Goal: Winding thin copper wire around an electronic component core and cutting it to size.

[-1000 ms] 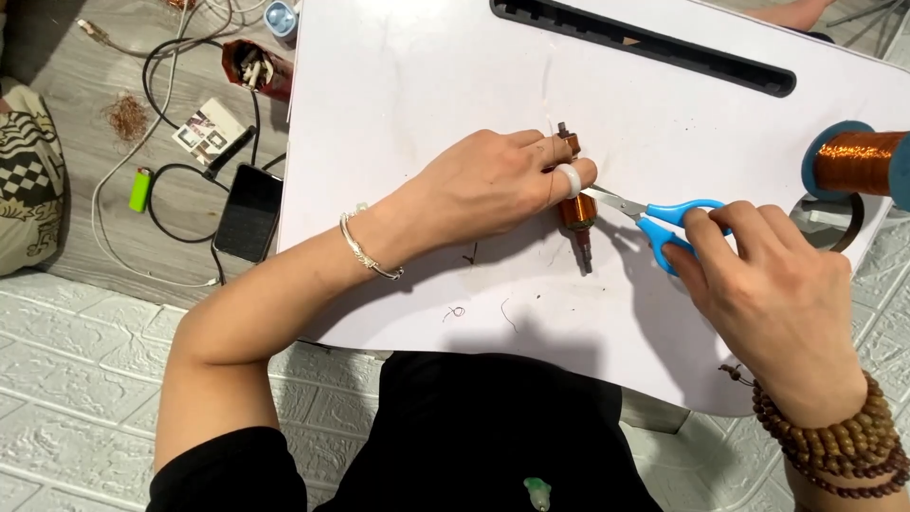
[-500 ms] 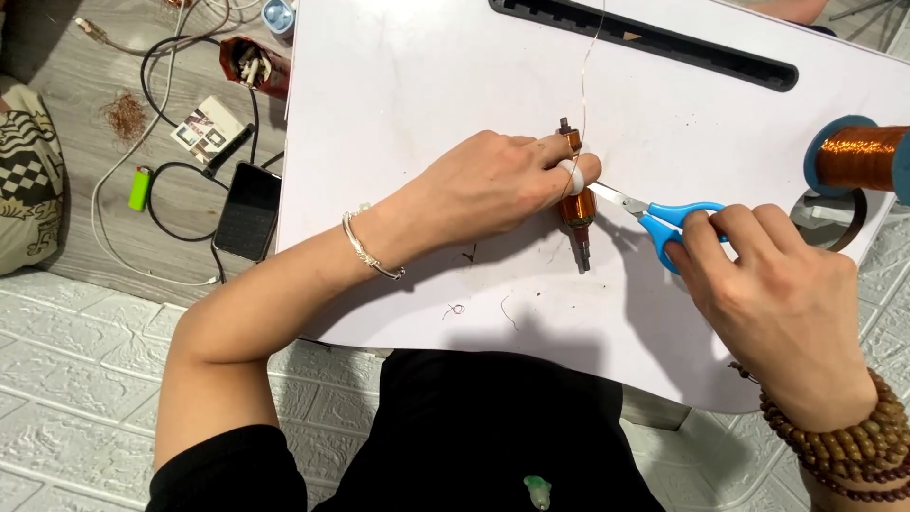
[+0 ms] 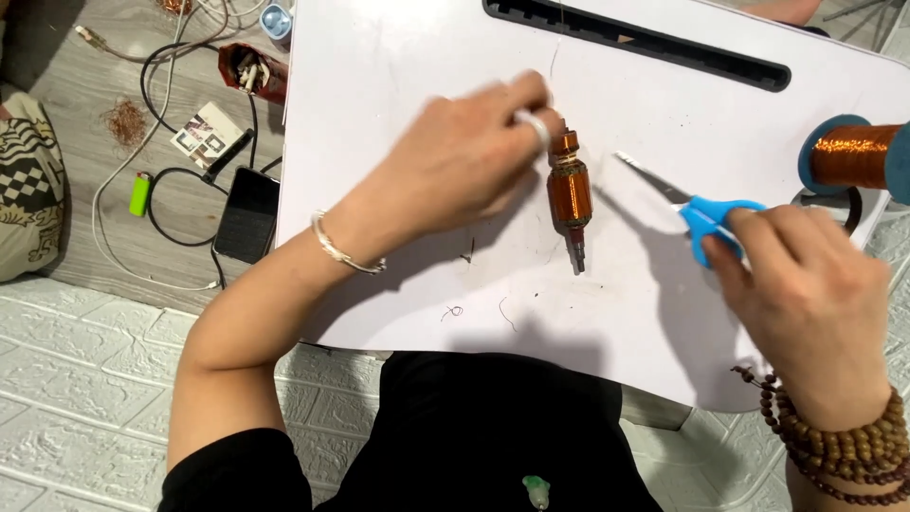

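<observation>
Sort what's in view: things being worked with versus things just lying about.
In use:
left hand on copper-wound motor armature
right hand holding blue-handled scissors
spool of copper wire

Lying about:
black phone
green lighter
tangled cables

A dark-screened black phone (image 3: 245, 214) is seen on the floor left of the left hand (image 3: 455, 166), with a small white patterned box (image 3: 209, 135) and an open reddish-brown pack (image 3: 252, 70) farther up-left.
</observation>
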